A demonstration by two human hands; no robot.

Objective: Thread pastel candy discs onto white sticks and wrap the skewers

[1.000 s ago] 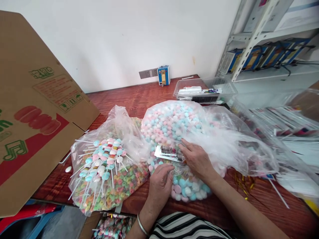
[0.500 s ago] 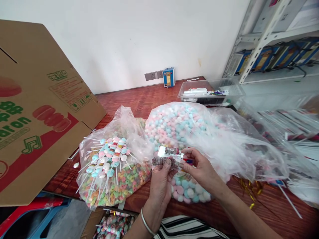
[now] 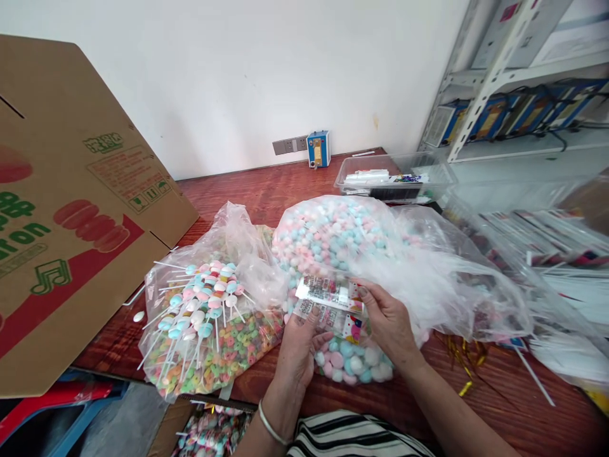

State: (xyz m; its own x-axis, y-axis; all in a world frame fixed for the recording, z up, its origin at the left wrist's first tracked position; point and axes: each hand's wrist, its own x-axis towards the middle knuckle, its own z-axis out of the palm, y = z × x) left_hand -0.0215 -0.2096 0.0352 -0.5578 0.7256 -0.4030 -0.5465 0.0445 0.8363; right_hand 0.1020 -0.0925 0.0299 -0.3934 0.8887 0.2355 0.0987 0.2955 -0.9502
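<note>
Between my two hands is a clear printed plastic wrapper, with small dark print and colourful patches at its right end. My left hand pinches its lower left side, thumb on top. At the right end, my right hand grips it between thumb and fingers. Just behind and below lies a big clear bag of pink, white and blue round candies. To the left, candy sticks of marshmallow-like pieces lie on a clear bag of colourful ring-shaped pieces.
A large printed cardboard box stands at the left. Behind the bags is a clear plastic tray of white items. A small blue device sits by the wall; packs of white sticks lie right. Wrapped candies fill a box below.
The wrapper, bunched and tilted before, is now spread flatter, its colourful end showing. My right hand has shifted slightly along its right edge. The view has turned slightly right.
</note>
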